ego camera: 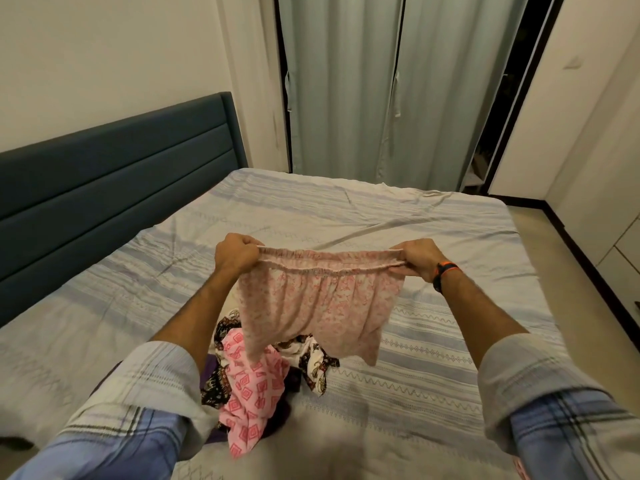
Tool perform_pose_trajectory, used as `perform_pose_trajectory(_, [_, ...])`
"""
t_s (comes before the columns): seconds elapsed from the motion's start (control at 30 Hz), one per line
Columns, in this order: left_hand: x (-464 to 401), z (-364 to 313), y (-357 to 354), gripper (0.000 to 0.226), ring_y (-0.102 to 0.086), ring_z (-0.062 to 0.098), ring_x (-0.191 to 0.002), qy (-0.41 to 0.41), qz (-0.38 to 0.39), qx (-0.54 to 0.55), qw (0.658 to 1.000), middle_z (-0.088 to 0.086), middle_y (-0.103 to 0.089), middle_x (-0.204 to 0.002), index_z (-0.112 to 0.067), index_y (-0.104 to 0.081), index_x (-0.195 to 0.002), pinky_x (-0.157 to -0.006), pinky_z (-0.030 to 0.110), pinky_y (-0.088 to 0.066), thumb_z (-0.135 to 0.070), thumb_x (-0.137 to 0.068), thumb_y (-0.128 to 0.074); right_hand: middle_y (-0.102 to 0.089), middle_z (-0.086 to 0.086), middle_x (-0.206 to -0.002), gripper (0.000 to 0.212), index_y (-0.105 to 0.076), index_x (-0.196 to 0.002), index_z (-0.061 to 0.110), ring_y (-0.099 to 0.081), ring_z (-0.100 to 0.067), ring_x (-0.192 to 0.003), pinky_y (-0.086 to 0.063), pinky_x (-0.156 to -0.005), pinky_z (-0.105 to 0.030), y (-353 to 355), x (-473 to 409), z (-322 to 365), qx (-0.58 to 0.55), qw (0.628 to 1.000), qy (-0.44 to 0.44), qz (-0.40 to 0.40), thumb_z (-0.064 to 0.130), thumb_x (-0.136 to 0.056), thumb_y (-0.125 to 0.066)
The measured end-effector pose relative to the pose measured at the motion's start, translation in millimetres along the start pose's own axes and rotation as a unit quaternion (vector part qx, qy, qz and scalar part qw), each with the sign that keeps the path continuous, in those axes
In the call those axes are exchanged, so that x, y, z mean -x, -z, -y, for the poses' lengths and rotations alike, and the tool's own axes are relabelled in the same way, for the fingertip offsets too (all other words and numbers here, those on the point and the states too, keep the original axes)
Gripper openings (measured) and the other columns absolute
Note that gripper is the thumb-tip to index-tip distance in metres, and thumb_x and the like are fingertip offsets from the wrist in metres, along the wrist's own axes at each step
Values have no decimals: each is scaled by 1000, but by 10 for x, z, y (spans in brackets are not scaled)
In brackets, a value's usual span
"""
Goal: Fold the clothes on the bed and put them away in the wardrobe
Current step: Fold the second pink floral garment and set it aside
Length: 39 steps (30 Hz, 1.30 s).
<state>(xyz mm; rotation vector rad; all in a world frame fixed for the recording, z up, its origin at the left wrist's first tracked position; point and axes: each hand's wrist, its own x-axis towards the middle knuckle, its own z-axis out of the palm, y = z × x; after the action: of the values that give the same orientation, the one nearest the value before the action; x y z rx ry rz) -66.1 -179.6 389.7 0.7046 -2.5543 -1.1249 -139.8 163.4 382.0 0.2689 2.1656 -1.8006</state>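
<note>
A pair of pale pink floral shorts hangs in the air above the bed, stretched out by its elastic waistband. My left hand grips the left end of the waistband and my right hand grips the right end. Below the shorts a heap of clothes lies on the striped sheet: a pink garment with diamond print, a dark patterned piece and something purple, partly hidden by my left sleeve.
A dark blue headboard runs along the left. Pale curtains hang behind the bed. White cabinet doors stand at the right, with a strip of floor between them and the bed.
</note>
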Motion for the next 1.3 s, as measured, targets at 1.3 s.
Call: perform_pose_trajectory(1.3, [175, 63, 30, 15, -58, 15, -68, -77, 44, 109, 990, 0, -66, -74, -15, -67, -75, -63, 27, -45, -26, -83, -73, -74, -9, -94, 25, -68, -105, -7, -70, -23, -84, -59, -79, -37, -57, 130, -131, -37, 990, 136, -7, 6, -85, -74])
